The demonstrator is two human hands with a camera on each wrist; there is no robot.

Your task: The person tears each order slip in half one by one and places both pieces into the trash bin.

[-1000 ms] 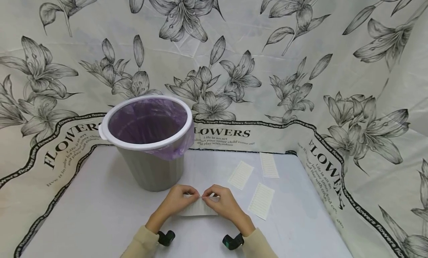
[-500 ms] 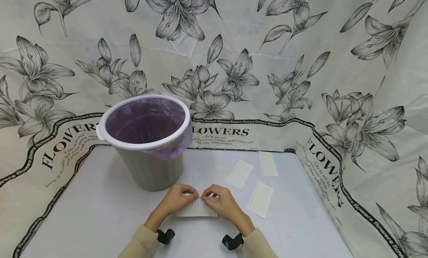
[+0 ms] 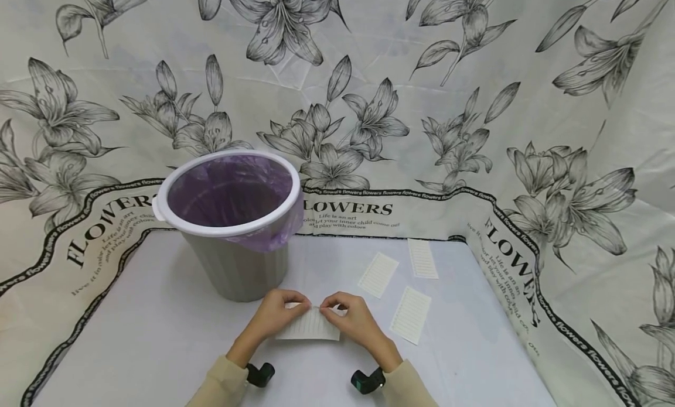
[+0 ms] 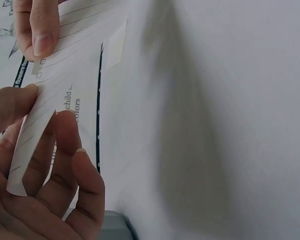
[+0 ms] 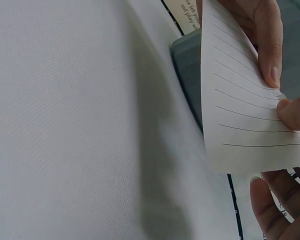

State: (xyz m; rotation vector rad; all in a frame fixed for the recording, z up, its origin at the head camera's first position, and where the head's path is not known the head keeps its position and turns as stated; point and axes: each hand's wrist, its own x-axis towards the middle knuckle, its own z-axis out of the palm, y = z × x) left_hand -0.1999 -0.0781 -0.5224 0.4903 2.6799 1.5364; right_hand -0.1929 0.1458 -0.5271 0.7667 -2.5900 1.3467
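Observation:
Both hands pinch the top edge of one lined sheet of paper, side by side near the middle of that edge. My left hand and right hand have their thumbs toward me, thumb tips almost meeting. In the right wrist view the ruled paper hangs below the fingers, with a small printed checkbox between the two thumbs. The left wrist view has the paper bent across the left hand, whose lower fingers curl loosely behind it. No rip shows in the sheet.
A grey bin with a white rim and purple liner stands at the back left of the white table. Three lined sheets lie to the right: a near sheet, a middle sheet and a far sheet. Flowered cloth hangs behind.
The two hands have drawn slightly apart along the top edge, and the sheet has tilted so more of its lined face shows. The other sheets and the bin have stayed in place.

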